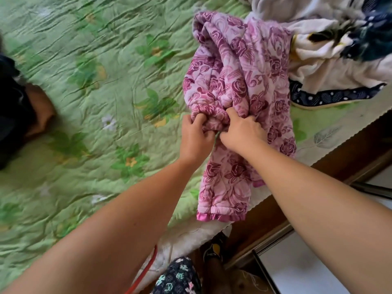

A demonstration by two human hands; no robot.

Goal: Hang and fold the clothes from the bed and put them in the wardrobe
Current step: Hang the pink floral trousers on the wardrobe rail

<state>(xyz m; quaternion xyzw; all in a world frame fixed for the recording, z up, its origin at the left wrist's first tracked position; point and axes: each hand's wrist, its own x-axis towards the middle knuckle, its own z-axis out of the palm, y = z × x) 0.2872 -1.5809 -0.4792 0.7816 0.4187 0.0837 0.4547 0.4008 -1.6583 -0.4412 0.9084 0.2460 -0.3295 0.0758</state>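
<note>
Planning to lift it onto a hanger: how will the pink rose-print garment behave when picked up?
Probably floppy: the pink rose-print garment bunches and creases under the left hand and right hand. Its quilted, puffy look suggests some bulk, likely heavier than a thin shirt. Unheld ends will likely dangle.

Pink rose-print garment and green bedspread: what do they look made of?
Pink rose-print garment: looks like soft padded, quilted cloth, matte, judging by stitched puffy folds; its hem trim is shiny, satin-like. Green bedspread: thin quilted fabric, probably cotton or a blend, matte, with puckered stitch lines.
</note>
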